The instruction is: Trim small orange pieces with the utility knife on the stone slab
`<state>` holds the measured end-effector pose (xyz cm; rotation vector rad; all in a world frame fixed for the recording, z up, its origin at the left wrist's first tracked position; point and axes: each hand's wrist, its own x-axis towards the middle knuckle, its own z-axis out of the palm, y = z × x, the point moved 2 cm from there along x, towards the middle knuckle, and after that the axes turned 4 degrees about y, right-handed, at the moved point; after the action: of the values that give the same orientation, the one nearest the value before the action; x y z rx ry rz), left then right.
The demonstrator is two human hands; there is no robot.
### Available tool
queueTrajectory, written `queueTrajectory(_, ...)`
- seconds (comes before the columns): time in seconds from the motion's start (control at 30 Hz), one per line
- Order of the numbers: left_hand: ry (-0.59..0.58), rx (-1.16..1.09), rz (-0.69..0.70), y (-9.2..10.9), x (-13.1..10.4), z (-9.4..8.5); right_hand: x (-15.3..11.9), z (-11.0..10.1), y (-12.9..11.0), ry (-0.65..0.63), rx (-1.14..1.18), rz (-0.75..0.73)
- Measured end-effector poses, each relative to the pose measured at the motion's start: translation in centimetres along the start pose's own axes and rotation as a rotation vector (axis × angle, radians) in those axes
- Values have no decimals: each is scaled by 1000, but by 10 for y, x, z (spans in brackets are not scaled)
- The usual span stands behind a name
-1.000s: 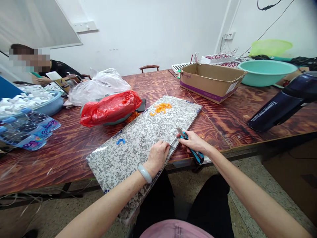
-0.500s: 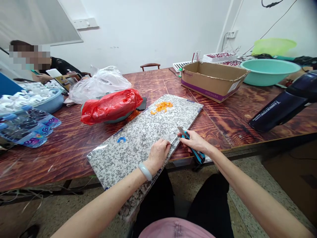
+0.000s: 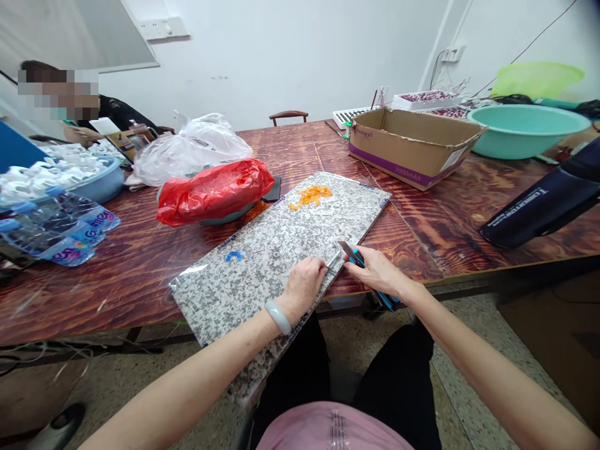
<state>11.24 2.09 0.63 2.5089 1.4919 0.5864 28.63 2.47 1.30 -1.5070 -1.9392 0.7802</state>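
Observation:
My left hand (image 3: pixel 304 285), with a pale bangle at the wrist, is closed in a pinch on a thin whitish stick-like piece (image 3: pixel 334 260) over the front edge of a speckled grey slab (image 3: pixel 253 294). A blue-and-black utility knife (image 3: pixel 385 301) is gripped in my right hand (image 3: pixel 376 273). Its bare blade points up and left, close to the far end of the thin piece; whether they touch I cannot tell. Farther back on the slab lie a small heap of orange pieces (image 3: pixel 313 195) and, to the left, a few blue pieces (image 3: pixel 233 256).
Left of the slab are a red plastic bag (image 3: pixel 215 192) over a bowl, a white bag (image 3: pixel 192 147), and water bottles (image 3: pixel 70 228). At right stand a cardboard box (image 3: pixel 407 150), a turquoise basin (image 3: pixel 525 134) and a dark flask (image 3: pixel 539 206). A person (image 3: pixel 124 115) sits at far left.
The whole view has shifted slightly. My right hand and the knife sit a little farther right, and less of the knife's handle shows. Both hands keep their holds.

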Motion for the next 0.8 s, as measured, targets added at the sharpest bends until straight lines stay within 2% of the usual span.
queueTrajectory(0.2, 9, -41, -43, 0, -1, 1, -10, 11, -12, -143, -282, 43)
queueTrajectory(0.37, 12, -55, -51, 0, -2, 2, -13, 18, -14, -207, -488, 40)
queueTrajectory(0.8, 16, -53, -40, 0, -2, 2, -13, 24, -14, -257, -612, 52)
